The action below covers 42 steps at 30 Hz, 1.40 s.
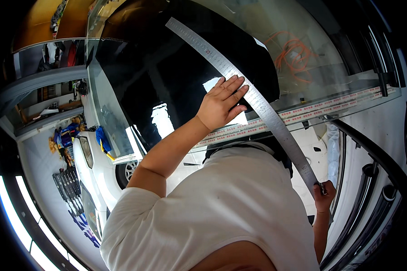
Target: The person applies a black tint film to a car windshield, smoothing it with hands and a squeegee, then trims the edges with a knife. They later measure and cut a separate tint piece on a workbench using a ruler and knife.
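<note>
A long steel ruler (267, 108) runs slantwise across a glossy black film sheet (167, 67) on a glass-topped table (339, 58). Past the table's near edge the ruler continues toward my right side. My left hand (220, 103) lies flat, fingers stretched, with its fingertips on the ruler's left edge near its middle. Down at the ruler's near end, my right hand (324, 197) is closed around a small dark object (322, 188), whose kind I cannot make out. That object touches or overlaps the ruler's end.
Strips of red-printed white tape (312, 113) line the table's near edge. Tangled orange cord (294, 56) shows through or on the glass at right. A black curved bar (371, 147) and dark rolls (362, 207) stand at right. A white car (92, 167) is at left, beside a blue cloth (102, 139).
</note>
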{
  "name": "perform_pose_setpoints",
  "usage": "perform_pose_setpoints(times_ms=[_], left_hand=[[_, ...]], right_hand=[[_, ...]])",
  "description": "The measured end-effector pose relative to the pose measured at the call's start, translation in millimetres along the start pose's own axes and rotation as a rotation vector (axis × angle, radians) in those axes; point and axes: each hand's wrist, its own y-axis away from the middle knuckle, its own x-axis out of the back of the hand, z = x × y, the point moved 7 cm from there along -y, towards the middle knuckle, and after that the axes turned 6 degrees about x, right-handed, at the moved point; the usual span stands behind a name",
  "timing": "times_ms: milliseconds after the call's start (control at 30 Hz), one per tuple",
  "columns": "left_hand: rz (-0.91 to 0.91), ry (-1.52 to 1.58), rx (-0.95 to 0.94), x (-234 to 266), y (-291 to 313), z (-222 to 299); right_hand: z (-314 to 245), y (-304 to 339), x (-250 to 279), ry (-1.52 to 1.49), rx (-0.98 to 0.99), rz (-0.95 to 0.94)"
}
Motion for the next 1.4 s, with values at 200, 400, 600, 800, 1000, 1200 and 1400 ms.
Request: perform_pose_setpoints(times_ms=[200,400,600,800,1000,1200,1400], left_hand=[[-0.013,0.008,-0.008,-1.7,-1.3,-1.7],[-0.032,0.014,0.002,-4.3,-0.3,-3.3],[-0.021,-0.046,-0.008,-3.2,-1.8,-1.6],[-0.029,-0.039,-0.005,-3.6,-1.6,-2.0],[-0.044,-0.006,-0.004,-5.6,-0.6,-3.2],[-0.043,0.005,-0.006,-4.7,-1.5,-3.1],[-0.043,0.001,-0.005,-4.7,-1.2,-3.1]], right_hand=[[-7.3,3.2,-4.6,-0.045,-0.026,0.013],[-2.7,6.7,-9.0,-0.061,0.001,-0.014],[-6.5,4.3,-7.0,-0.04,-0.05,-0.014],[-10.9,1.2,-6.1,-0.036,-0.006,-0.025],[-10.5,1.8,-4.7,-0.027,-0.045,-0.008],[-7.8,2.5,-5.4,-0.002,-0.053,-0.017],[-8.4,2.7,-4.7,-0.032,-0.019,0.02]])
